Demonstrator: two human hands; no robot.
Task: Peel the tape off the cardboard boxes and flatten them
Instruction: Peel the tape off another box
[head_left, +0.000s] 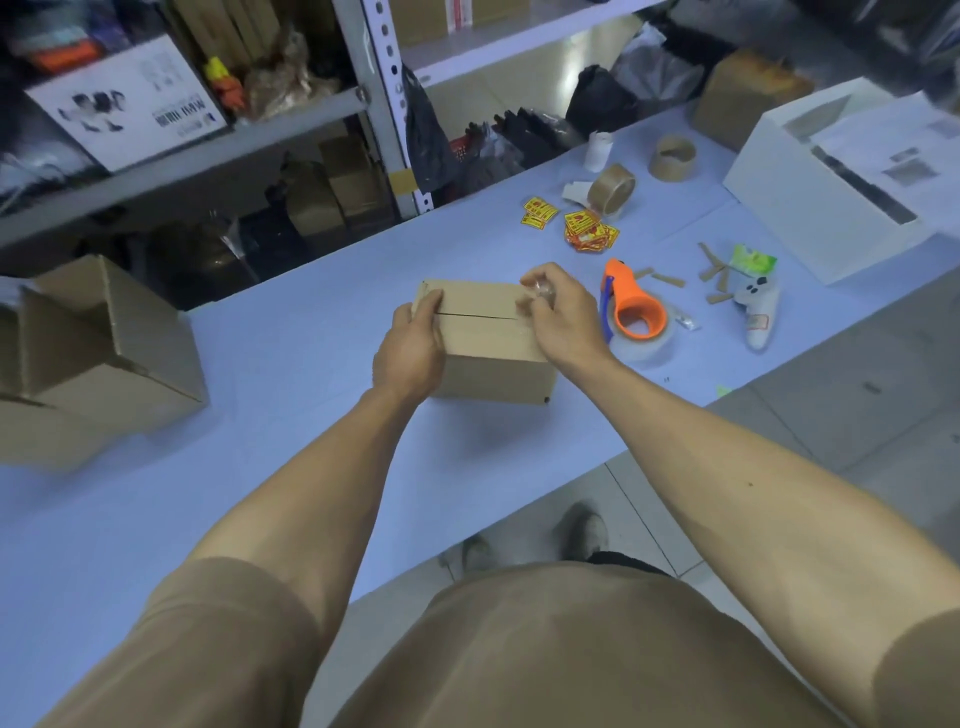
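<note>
A small closed cardboard box (485, 332) stands in the middle of the blue table (291, 395). A seam runs across its top between the two flaps. My left hand (410, 351) grips the box's left end, thumb on top near the seam. My right hand (558, 317) is at the box's right end and pinches a crumpled strip of clear tape (535, 291) lifted off the top. Part of the tape still lies on the box under that hand.
Open cardboard boxes (98, 358) stand at the table's left edge. To the right lie an orange tape dispenser (636, 312) with a clear roll, a brown tape roll (613, 189), yellow-red stickers (587, 231), cardboard scraps and a white box (831, 182). Shelves rise behind.
</note>
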